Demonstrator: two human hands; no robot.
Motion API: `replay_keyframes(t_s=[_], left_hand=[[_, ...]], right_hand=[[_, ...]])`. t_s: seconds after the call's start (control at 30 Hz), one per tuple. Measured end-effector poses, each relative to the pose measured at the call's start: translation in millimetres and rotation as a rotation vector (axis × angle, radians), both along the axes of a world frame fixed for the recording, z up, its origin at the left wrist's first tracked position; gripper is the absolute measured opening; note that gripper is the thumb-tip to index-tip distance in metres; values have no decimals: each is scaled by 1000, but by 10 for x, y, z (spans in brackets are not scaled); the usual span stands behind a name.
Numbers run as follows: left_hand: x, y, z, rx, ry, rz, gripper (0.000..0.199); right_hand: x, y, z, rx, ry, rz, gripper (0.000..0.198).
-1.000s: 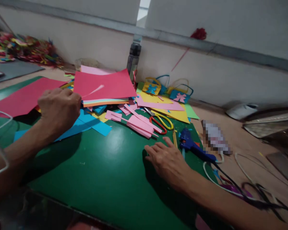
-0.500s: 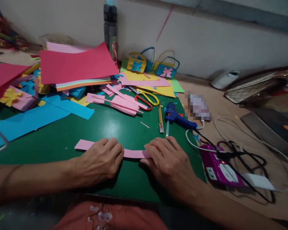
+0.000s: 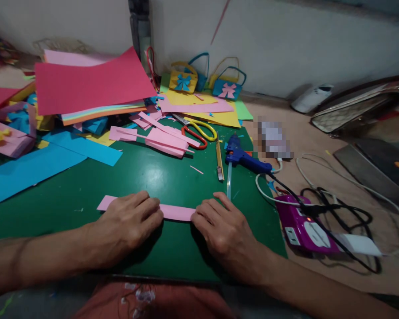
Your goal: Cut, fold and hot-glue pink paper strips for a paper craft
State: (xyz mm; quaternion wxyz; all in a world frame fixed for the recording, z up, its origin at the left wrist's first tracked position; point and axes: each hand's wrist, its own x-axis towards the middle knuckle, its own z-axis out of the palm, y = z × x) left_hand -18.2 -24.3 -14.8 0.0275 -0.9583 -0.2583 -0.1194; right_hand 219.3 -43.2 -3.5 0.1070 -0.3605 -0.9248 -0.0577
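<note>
A narrow pink paper strip (image 3: 177,212) lies across the front of the green board (image 3: 146,177). My left hand (image 3: 131,221) is closed over its left part, with the strip's left end sticking out beyond the knuckles. At the strip's right end, my right hand (image 3: 221,230) grips it with bent fingers, the index finger slightly raised. Both thumbs are largely hidden. Just beyond the right hand is a blue glue gun (image 3: 246,159) with a clear glue stick pointing toward me. Scissors (image 3: 199,133) with red and yellow handles and a yellow cutter (image 3: 220,159) lie farther back.
Stacked coloured paper sheets (image 3: 93,88) rise at the back left, with blue strips (image 3: 53,159) before them. Small paper bags (image 3: 183,82) with bows stand against the wall. To the right are a purple power strip (image 3: 307,230), tangled cables and a brown purse (image 3: 355,106).
My right hand has shifted slightly left along the strip and now covers its right end. The left hand keeps its hold, and the whole view has moved a little.
</note>
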Motion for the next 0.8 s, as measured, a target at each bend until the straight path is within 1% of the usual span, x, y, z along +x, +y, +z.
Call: replay_keyframes(t_s=[0.13, 0.27, 0.4, 0.5, 0.63, 0.8], left_hand=[[-39, 4, -31, 5, -45, -27, 27], [-55, 60, -92, 1, -74, -39, 26], [-54, 147, -149, 52, -98, -13, 24], [-54, 210, -168, 107, -100, 40, 25], [-65, 287, -171, 161, -63, 98, 25], [-84, 370, -162, 206, 25, 170, 18]], right_hand=[[42, -51, 37, 78, -93, -30, 25], [81, -29, 52, 142, -191, -90, 20], [92, 41, 49, 199, -283, -128, 18], [77, 113, 60, 226, -330, -123, 15], [25, 251, 100, 184, -436, -111, 10], [-84, 430, 182, 44, -586, -123, 11]])
